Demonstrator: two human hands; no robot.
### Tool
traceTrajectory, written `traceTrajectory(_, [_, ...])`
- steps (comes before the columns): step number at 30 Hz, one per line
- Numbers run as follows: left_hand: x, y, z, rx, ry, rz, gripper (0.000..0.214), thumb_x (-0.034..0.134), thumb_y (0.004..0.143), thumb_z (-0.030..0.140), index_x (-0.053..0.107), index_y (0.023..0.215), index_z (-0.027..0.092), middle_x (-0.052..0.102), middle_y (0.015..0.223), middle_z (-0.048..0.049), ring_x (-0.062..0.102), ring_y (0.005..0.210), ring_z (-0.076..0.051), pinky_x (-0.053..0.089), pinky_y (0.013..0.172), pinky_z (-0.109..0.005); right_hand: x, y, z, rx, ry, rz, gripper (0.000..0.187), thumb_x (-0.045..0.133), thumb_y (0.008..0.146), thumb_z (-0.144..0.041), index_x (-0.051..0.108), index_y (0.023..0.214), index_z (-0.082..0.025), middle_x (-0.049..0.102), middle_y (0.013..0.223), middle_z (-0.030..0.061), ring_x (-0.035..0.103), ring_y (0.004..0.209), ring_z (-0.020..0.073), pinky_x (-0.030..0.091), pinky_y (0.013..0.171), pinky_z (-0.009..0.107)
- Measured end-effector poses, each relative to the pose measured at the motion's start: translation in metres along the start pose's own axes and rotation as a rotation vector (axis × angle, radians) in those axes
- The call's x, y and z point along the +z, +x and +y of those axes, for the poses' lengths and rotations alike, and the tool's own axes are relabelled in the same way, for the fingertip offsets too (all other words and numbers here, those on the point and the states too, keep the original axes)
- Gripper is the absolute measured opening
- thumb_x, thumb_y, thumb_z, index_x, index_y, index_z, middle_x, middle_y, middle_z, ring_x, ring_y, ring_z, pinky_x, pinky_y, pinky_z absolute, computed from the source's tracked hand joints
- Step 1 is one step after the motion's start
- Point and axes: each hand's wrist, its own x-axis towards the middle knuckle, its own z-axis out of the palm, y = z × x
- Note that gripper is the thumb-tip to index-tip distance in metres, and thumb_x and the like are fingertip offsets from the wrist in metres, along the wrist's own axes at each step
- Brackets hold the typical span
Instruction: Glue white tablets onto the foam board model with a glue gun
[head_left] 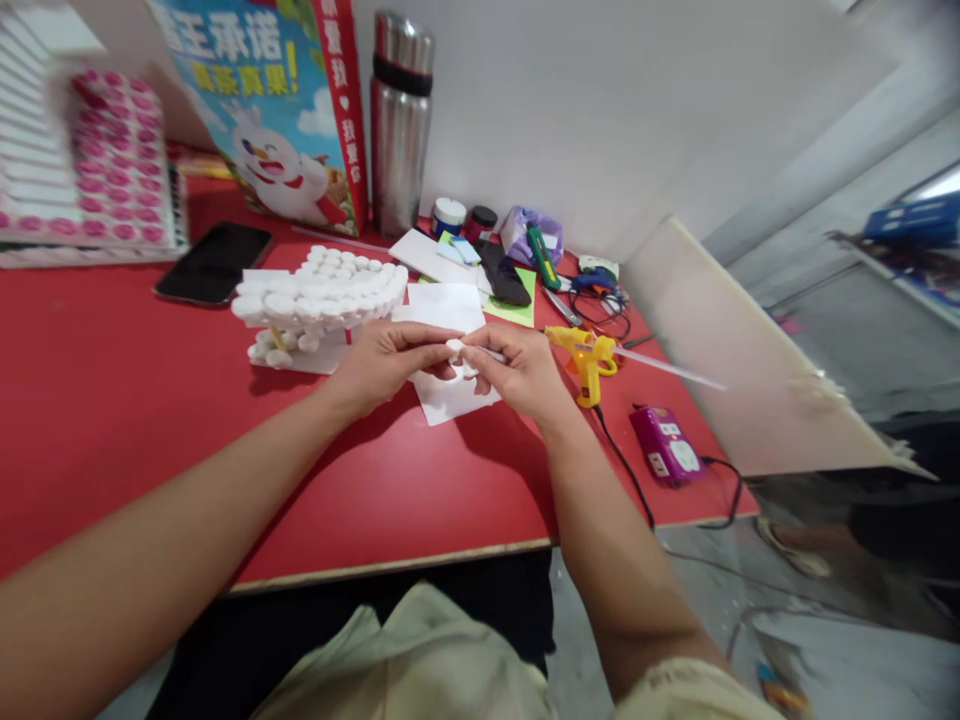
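Note:
Over white paper sheets [444,402], both of my hands meet at a small white rounded piece [454,346]. My left hand [394,358] pinches it between thumb and fingers from the left. From the other side, my right hand [517,365] grips the same piece with closed fingertips; a pale strip shows between those fingers. Just left of my hands stands a white model [319,290] built up from many small rounded white pieces on a flat base. A yellow hot glue gun [586,358] with a clear glue stick lies right of my right hand.
On the red table [390,500] stand a steel flask [401,140] and a printed bag [270,110] at the back. A phone [215,262] lies left. A green cutter [541,258] and a purple power socket [667,445] with cables are right, before a board [720,350].

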Motion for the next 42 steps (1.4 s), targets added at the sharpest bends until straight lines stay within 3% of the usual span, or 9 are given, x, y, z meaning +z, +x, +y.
traceTrajectory(9, [0.006,-0.001,0.002,0.163,0.195,0.029,0.021,0.072,0.086,0.031,0.079,0.098,0.015,0.077,0.08,-0.0043,0.072,0.073,-0.018,0.056,0.075,-0.029,0.01,0.002,-0.001,0.12,0.04,0.111,0.025,0.075,0.086,-0.039,0.068,0.08,-0.016,0.068,0.062,-0.001,0.061,0.045,0.0097,0.046,0.047,0.021])
traceTrajectory(12, [0.006,-0.002,0.002,0.185,0.213,0.039,0.02,0.069,0.089,0.032,0.077,0.099,0.016,0.074,0.077,-0.003,0.068,0.072,-0.016,0.054,0.073,-0.029,0.005,0.005,-0.005,0.301,0.31,0.042,0.04,0.071,0.088,-0.056,0.065,0.093,-0.017,0.074,0.073,0.0031,0.068,0.051,0.0146,0.056,0.051,0.025])
traceTrajectory(14, [0.005,-0.001,0.001,0.199,0.225,0.048,0.022,0.068,0.09,0.033,0.076,0.102,0.017,0.074,0.082,-0.0034,0.068,0.075,-0.017,0.053,0.075,-0.03,0.0,0.009,-0.007,0.452,0.532,-0.055,0.048,0.052,0.097,-0.064,0.061,0.105,-0.018,0.076,0.076,0.006,0.073,0.058,0.0191,0.062,0.055,0.031])
traceTrajectory(18, [0.003,0.0,0.001,0.239,0.263,0.043,0.022,0.067,0.091,0.034,0.075,0.104,0.018,0.077,0.101,-0.0056,0.069,0.089,-0.02,0.053,0.084,-0.032,-0.007,0.014,-0.004,0.6,0.859,-0.228,0.052,0.017,0.11,-0.048,0.057,0.117,-0.017,0.076,0.084,0.0083,0.076,0.068,0.0194,0.065,0.061,0.034])
traceTrajectory(24, [0.003,-0.002,0.006,0.236,0.314,0.006,0.023,0.064,0.092,0.031,0.075,0.107,0.017,0.077,0.111,-0.0083,0.069,0.1,-0.023,0.05,0.092,-0.035,-0.003,0.012,0.0,0.631,1.025,-0.31,0.039,0.023,0.111,-0.034,0.058,0.109,-0.017,0.059,0.07,-0.0026,0.063,0.056,0.0124,0.065,0.062,0.034])
traceTrajectory(28, [0.003,-0.002,0.003,0.215,0.304,0.025,0.024,0.065,0.092,0.034,0.075,0.107,0.018,0.078,0.107,-0.0072,0.069,0.095,-0.022,0.051,0.088,-0.034,-0.001,0.01,-0.001,0.605,1.007,-0.312,0.027,0.044,0.107,-0.039,0.061,0.109,-0.018,0.048,0.07,-0.006,0.045,0.051,0.008,0.061,0.055,0.026])
traceTrajectory(32, [0.003,-0.001,0.003,0.21,0.282,0.045,0.023,0.067,0.09,0.035,0.077,0.104,0.019,0.078,0.097,-0.0053,0.069,0.088,-0.02,0.052,0.085,-0.032,-0.002,0.007,-0.005,0.566,0.934,-0.273,0.02,0.067,0.095,-0.036,0.064,0.102,-0.018,0.045,0.071,-0.007,0.039,0.052,0.0061,0.051,0.049,0.019])
traceTrajectory(37, [0.005,-0.001,0.003,0.164,0.224,0.084,0.024,0.071,0.087,0.037,0.077,0.1,0.018,0.076,0.09,-0.0051,0.066,0.079,-0.017,0.053,0.077,-0.03,-0.003,0.005,-0.006,0.475,0.751,-0.15,0.033,0.082,0.079,-0.032,0.069,0.105,-0.017,0.051,0.072,-0.0066,0.042,0.054,0.0055,0.05,0.052,0.021])
traceTrajectory(42, [0.007,-0.001,0.001,0.121,0.128,0.107,0.027,0.074,0.084,0.04,0.077,0.099,0.017,0.075,0.09,-0.0056,0.064,0.077,-0.016,0.053,0.073,-0.029,0.003,0.006,-0.002,0.247,0.306,0.008,0.03,0.079,0.08,-0.041,0.071,0.095,-0.015,0.063,0.078,-0.0017,0.055,0.056,0.0084,0.054,0.055,0.026])
